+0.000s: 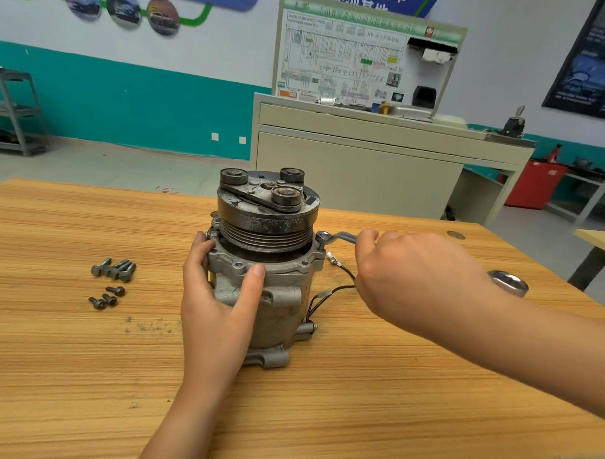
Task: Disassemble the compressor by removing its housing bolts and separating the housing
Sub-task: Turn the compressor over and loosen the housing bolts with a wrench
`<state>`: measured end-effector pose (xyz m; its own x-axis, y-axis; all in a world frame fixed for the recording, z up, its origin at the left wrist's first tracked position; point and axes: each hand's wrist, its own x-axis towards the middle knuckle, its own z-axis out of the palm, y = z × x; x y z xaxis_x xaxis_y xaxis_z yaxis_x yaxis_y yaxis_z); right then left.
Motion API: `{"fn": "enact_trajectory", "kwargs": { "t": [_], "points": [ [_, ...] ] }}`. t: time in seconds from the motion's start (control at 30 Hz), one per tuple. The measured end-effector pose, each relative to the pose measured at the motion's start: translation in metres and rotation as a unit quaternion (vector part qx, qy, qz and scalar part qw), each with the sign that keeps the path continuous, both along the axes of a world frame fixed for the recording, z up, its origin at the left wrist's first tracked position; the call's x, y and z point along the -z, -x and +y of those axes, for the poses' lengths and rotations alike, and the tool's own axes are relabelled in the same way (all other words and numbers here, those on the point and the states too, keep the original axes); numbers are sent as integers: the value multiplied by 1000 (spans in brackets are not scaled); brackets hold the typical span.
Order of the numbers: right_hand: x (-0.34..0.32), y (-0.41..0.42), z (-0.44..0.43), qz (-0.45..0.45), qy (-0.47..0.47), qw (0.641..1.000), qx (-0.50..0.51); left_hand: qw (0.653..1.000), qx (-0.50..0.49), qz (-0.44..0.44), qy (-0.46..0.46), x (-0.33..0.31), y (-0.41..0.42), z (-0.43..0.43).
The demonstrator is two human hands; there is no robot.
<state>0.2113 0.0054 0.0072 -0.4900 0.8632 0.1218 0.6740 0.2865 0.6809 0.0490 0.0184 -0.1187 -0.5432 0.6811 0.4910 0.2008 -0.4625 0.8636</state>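
The compressor stands upright mid-surface, pulley end up. My left hand has its fingers and thumb curled round the housing flange. My right hand is wrapped round the wrench, whose ring end is seated on a bolt at the flange's right ear. Loose bolts lie in two small groups to the left, well apart from the compressor.

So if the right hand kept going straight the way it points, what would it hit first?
Probably the compressor: the right hand grips a wrench whose ring end sits on the housing flange, so it would meet that flange corner below the pulley. Depth is uncertain.
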Motion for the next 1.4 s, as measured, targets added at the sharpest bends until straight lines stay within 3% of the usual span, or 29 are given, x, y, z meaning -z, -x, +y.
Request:
{"fn": "enact_trajectory", "kwargs": {
  "t": [0.63, 1.07, 1.23, 1.4],
  "points": [
    [-13, -27, 38, -102, 48, 991, -74, 997, -73, 7, -38, 5, -3, 13],
    [-14, -54, 83, -87, 24, 973, -212, 996, -86, 20, -34, 4, -1, 13],
    [-2, -53, 121, 24, -12, 947, -321, 995, -89, 19, -40, 4, -1, 14],
    [32, -31, 146, 212, -83, 878, -420, 996, -74, 4, -47, 6, 1, 16]
  ]
}}
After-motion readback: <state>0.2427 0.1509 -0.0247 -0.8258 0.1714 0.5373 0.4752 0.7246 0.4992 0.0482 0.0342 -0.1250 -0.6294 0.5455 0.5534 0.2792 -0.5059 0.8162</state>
